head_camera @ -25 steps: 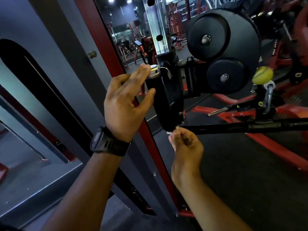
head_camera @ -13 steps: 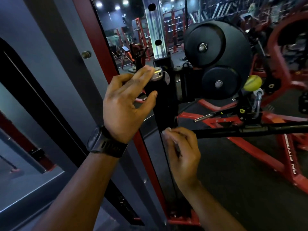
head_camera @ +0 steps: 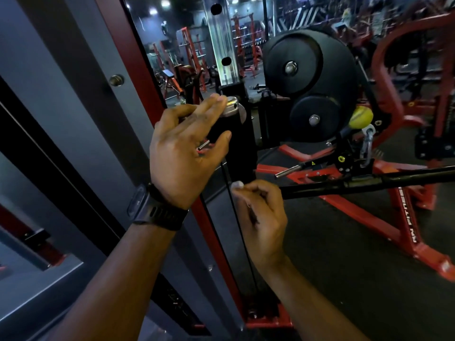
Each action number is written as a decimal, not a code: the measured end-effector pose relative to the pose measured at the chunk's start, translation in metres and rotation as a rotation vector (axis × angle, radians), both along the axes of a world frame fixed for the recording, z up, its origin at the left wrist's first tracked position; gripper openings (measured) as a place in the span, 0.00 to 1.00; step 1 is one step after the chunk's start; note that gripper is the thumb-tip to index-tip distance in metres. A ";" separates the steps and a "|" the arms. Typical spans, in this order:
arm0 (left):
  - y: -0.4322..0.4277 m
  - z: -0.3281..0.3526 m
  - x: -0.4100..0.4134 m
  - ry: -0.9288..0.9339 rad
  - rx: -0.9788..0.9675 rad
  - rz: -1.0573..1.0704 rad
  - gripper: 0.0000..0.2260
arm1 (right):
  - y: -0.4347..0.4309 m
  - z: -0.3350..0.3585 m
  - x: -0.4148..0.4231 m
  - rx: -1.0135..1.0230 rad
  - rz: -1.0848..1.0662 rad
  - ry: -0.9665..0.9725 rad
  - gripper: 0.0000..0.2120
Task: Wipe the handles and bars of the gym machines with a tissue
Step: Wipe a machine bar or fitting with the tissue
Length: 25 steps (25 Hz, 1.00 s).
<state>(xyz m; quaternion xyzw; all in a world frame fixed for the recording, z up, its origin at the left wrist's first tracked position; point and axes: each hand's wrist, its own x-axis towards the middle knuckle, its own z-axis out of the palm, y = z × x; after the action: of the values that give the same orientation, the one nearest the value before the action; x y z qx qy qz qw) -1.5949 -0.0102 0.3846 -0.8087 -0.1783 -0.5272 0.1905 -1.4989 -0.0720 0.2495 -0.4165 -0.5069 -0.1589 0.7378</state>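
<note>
Red gym machines [head_camera: 403,217] stand behind; mid-frame, left hand [head_camera: 184,153] spreads open by a black handle [head_camera: 240,148], right hand [head_camera: 261,212] pinches tissue [head_camera: 237,185] beside bar [head_camera: 369,180].

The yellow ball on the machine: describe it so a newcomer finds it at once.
Find the big black round housing right of centre. At its lower right edge, above a silver carabiner, sits the yellow ball. Alone among black and red parts, it is a yellow-green sphere.

A gym: red steel machine frames [head_camera: 384,217], black pulley discs [head_camera: 310,82] and weight racks [head_camera: 192,50] fill the hall.
</note>
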 end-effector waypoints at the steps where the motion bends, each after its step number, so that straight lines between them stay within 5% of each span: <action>1: 0.001 0.000 0.001 -0.003 -0.001 -0.009 0.19 | -0.002 -0.003 -0.001 -0.007 0.019 0.021 0.07; 3: 0.001 -0.001 0.002 -0.002 -0.018 -0.029 0.19 | -0.007 -0.011 -0.007 -0.032 0.070 0.140 0.06; 7: 0.000 -0.002 0.000 -0.018 -0.028 -0.044 0.19 | -0.006 -0.015 -0.027 -0.229 0.386 1.127 0.05; 11: 0.000 -0.001 0.001 -0.016 -0.056 -0.053 0.19 | 0.003 0.005 -0.015 -0.171 0.655 1.590 0.06; 21: -0.012 -0.001 0.004 -0.035 -0.124 0.013 0.19 | 0.038 -0.002 0.033 -0.344 0.804 1.550 0.13; 25: -0.016 -0.005 0.005 -0.044 -0.100 0.067 0.20 | 0.044 -0.004 0.034 -0.274 0.846 1.522 0.07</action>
<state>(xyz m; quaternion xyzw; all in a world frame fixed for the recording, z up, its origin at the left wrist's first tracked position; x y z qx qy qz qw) -1.5901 -0.0264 0.3796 -0.7989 -0.2357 -0.5286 0.1635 -1.4645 -0.0282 0.2455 -0.2715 -0.0042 0.5104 0.8160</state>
